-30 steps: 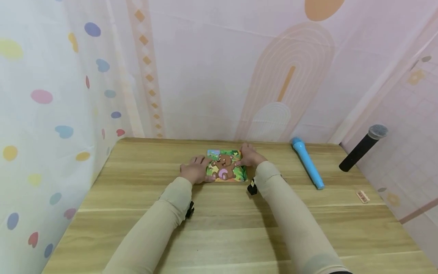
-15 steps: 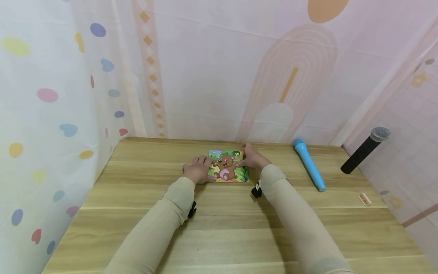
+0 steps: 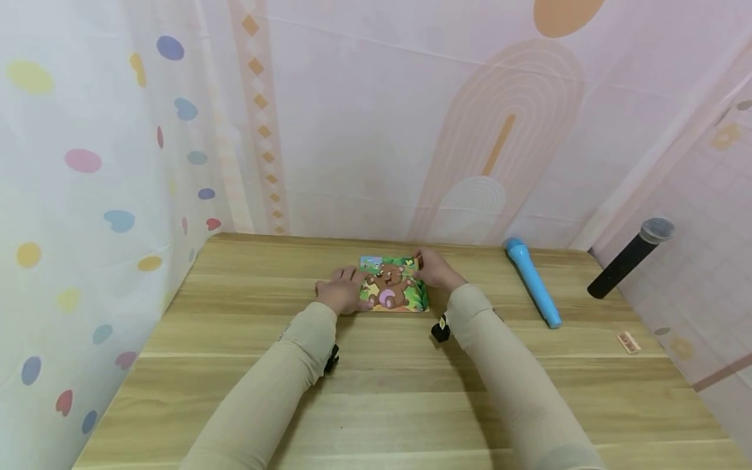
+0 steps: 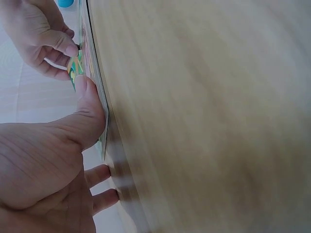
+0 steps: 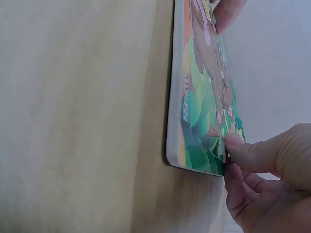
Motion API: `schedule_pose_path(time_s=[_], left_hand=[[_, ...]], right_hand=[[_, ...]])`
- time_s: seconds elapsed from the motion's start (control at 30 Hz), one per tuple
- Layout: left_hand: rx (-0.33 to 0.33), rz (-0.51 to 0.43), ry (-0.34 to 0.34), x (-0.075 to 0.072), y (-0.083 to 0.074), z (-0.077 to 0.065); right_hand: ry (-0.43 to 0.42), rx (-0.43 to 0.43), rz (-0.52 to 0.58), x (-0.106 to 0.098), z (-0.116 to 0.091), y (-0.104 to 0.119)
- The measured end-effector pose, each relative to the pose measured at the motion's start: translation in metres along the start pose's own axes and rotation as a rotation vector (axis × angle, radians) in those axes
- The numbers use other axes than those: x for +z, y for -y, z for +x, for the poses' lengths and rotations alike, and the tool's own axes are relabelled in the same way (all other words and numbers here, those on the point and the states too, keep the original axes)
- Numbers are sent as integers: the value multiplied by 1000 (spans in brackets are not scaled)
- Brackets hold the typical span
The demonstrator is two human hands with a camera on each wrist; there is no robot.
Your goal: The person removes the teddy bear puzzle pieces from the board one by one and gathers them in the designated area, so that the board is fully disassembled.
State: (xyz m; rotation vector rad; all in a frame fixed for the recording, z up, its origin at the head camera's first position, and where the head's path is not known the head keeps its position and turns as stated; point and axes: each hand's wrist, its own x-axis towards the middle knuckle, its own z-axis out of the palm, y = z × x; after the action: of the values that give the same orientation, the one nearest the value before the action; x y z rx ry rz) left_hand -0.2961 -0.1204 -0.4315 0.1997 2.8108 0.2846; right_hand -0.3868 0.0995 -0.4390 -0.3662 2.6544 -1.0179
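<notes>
A bear picture puzzle (image 3: pixel 389 282) lies flat in its tray near the table's far edge. My left hand (image 3: pixel 343 292) is at its left side, the thumb (image 4: pixel 87 104) pressing on the lower left corner and the other fingers stretched out on the table. At the upper right my right hand (image 3: pixel 436 269) pinches a green and yellow puzzle piece (image 4: pixel 74 68) between thumb and fingers. In the left wrist view that piece stands tilted up from the board. The right wrist view shows the fingertips right at the tray's edge (image 5: pixel 175 97), partly hiding the piece.
A blue toy microphone (image 3: pixel 533 284) lies to the right on the wooden table (image 3: pixel 376 391). Beyond it a black microphone (image 3: pixel 625 264) and a small pinkish tag (image 3: pixel 628 343) are at the right edge. A patterned curtain (image 3: pixel 364 117) hangs close behind the table.
My right thumb and fingers have drawn back slightly toward the puzzle's upper right corner and now pinch the piece there. The left hand keeps its place; the view has shifted a little.
</notes>
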Motion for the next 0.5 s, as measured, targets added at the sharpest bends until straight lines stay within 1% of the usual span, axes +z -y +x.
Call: schedule_pose_path(time_s=[0.1, 0.23, 0.27, 0.5], left_hand=[[-1, -1, -3, 1, 0, 0], [-5, -10, -1, 2, 0, 1], [-6, -13, 0, 3, 0, 2], [-9, -13, 3, 0, -2, -2]], right_hand=[[-13, 4, 0, 2, 2, 0], [-28, -18, 10, 2, 2, -2], [-25, -30, 12, 1, 1, -3], [2, -35, 31, -2, 1, -4]])
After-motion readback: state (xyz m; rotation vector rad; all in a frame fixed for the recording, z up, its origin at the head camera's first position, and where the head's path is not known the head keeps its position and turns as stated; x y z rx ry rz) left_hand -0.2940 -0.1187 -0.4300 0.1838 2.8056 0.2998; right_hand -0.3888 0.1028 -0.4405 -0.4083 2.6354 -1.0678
